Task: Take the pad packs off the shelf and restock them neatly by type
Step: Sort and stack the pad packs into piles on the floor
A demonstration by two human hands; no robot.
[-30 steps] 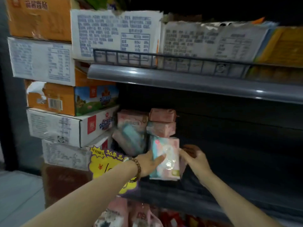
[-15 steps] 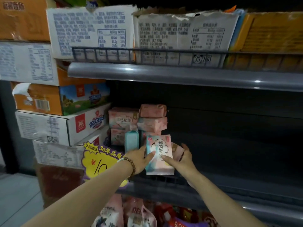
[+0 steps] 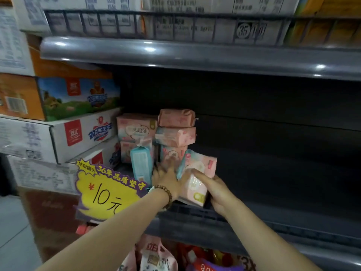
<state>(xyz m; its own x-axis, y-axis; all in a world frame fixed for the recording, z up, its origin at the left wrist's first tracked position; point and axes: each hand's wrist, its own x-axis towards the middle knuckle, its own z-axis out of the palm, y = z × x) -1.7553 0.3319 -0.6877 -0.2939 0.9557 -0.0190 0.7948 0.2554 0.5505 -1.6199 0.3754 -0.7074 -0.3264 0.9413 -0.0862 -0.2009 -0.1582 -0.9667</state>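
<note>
A dark shelf deck (image 3: 283,194) is stretching across the middle of the view and running into shadow on the right. Its pad packs are all sitting at the left end. There, pink packs (image 3: 175,130) are lying stacked flat toward the far side. A teal pack (image 3: 141,165) is standing upright just left of them, nearer the front edge.

The right hand (image 3: 216,190) is gripping a tilted pad pack (image 3: 197,175) at the near edge of the deck, with its fingers curled round the pack's right side and one finger lying across the front. The pack is leaning to the right, with its lower corner near the front lip.

The left hand (image 3: 166,178), wearing a bead bracelet (image 3: 165,194), is reaching in between the teal pack and the tilted one. Its fingers are straight and holding nothing, though blur is hiding whether the tips are touching the pack behind.

Above, a grey upper shelf lip (image 3: 195,57) is catching the light under a wire rail (image 3: 175,26) that is fronting printed cartons (image 3: 195,8). On the left, stacked boxes (image 3: 58,137) are rising beside the shelving, and a yellow price sign (image 3: 105,192) is hanging in front of them. Grey floor (image 3: 11,231) is showing at the near left, and bagged goods (image 3: 156,255) are sitting on the level below.
</note>
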